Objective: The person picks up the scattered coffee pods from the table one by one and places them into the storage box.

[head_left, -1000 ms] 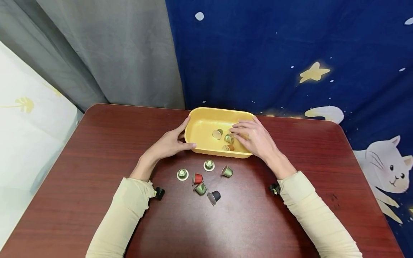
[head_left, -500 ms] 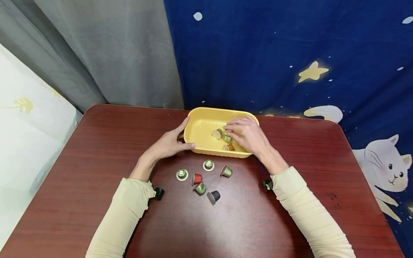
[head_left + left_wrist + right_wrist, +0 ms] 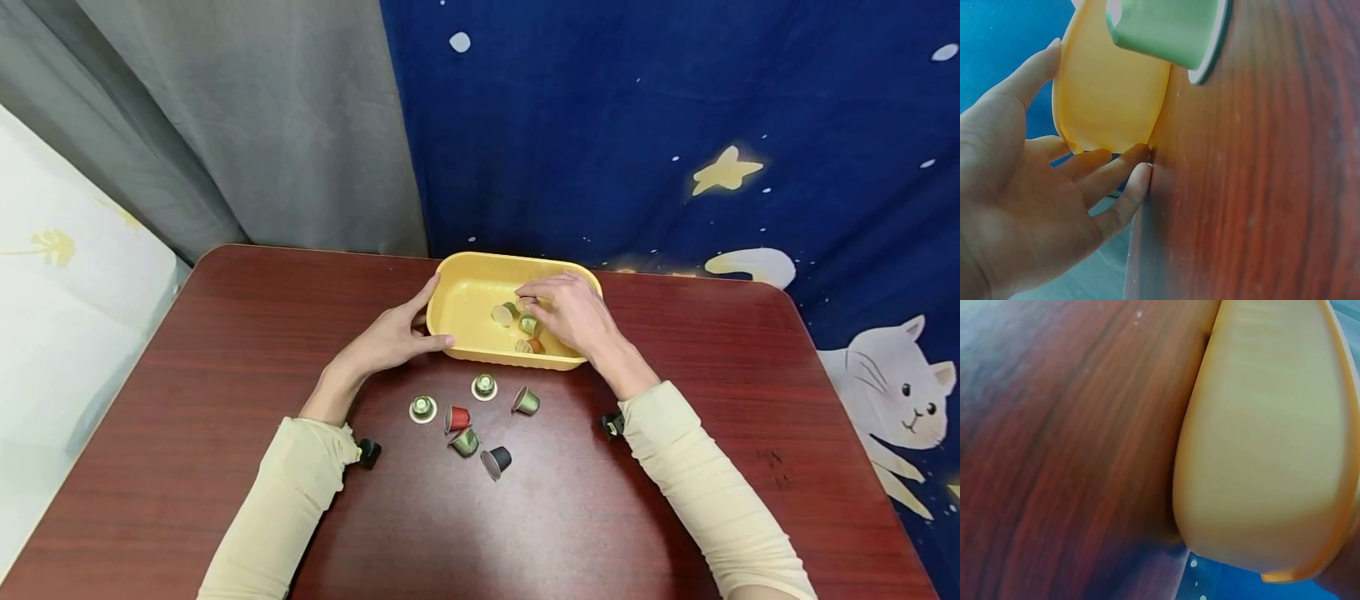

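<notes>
My left hand (image 3: 381, 336) (image 3: 1041, 194) grips the left end of a yellow bin (image 3: 465, 329) (image 3: 1107, 81) (image 3: 1266, 437), with the thumb and another finger spread to two corners of its rim. Inside, toward the bin's right part, my right hand (image 3: 581, 317) pinches a beige-lidded capsule (image 3: 526, 305) between its fingertips. Close to those fingertips lie a green capsule (image 3: 528, 324), another beige-lidded capsule (image 3: 503, 315) and an orange one (image 3: 529, 346). The right hand's fingers do not show in the right wrist view.
In front of the bin, on the brown table (image 3: 570, 517), are green capsules (image 3: 526, 401) (image 3: 484, 386) (image 3: 422, 408) (image 3: 464, 442), a red capsule (image 3: 457, 418) and a black one (image 3: 496, 462). Blue (image 3: 555, 125) and grey curtains (image 3: 300, 125) hang behind the table.
My right hand has moved left inside the bin, carrying the pinched capsule toward the other beige-lidded one. The left hand keeps its place on the bin.
</notes>
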The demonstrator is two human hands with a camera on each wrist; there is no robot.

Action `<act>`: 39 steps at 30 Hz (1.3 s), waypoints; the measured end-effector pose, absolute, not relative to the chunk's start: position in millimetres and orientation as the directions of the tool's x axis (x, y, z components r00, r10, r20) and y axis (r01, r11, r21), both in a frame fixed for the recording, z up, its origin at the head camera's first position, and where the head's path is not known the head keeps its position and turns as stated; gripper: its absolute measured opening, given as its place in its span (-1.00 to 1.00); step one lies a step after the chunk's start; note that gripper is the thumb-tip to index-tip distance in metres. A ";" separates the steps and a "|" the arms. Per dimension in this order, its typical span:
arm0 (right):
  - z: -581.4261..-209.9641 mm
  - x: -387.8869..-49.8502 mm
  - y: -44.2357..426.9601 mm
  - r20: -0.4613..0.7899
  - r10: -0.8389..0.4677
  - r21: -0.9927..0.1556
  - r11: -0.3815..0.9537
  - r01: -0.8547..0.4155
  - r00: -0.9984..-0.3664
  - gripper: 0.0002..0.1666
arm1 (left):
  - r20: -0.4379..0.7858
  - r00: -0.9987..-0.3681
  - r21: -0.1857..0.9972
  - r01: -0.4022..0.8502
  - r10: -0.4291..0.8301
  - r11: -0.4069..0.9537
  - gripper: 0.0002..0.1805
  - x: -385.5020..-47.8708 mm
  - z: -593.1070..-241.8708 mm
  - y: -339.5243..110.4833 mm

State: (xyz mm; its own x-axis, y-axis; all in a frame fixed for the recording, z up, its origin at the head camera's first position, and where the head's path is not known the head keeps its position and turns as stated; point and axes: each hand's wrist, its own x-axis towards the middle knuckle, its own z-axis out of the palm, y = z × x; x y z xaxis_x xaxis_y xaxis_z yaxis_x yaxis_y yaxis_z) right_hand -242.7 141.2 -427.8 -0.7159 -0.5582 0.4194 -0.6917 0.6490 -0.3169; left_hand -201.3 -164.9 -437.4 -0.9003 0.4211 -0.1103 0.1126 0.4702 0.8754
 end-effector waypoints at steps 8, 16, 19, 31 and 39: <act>-428.5 -243.1 139.0 0.427 -0.550 -0.330 0.645 -0.690 -0.718 -0.68 | -0.118 -0.902 0.879 0.100 0.416 0.467 0.13 -201.2 -438.3 -164.2; -430.0 -242.3 138.7 0.389 -0.561 -0.341 0.649 -0.680 -0.730 -0.69 | -0.111 -0.904 0.869 0.112 0.412 0.481 0.13 -200.5 -437.6 -163.9; -430.7 -242.3 138.6 0.363 -0.565 -0.338 0.661 -0.670 -0.741 -0.69 | -0.115 -0.906 0.863 0.111 0.407 0.493 0.14 -200.3 -437.8 -164.2; -431.2 -244.7 138.0 0.308 -0.581 -0.304 0.690 -0.657 -0.753 -0.71 | -0.118 -0.907 0.864 0.106 0.404 0.492 0.14 -200.4 -435.8 -164.1; -431.4 -244.4 137.6 0.252 -0.598 -0.277 0.709 -0.649 -0.761 -0.71 | -0.117 -0.903 0.869 0.109 0.413 0.483 0.13 -199.5 -435.9 -164.1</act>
State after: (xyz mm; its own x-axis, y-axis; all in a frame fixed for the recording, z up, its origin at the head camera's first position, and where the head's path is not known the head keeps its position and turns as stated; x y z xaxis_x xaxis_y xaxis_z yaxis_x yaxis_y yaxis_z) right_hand -244.4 137.6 -431.4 -0.7607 -0.5981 0.2522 -0.6490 0.7086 -0.2769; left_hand -199.5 -164.1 -435.9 -0.9033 0.4128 -0.1168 0.1086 0.4833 0.8687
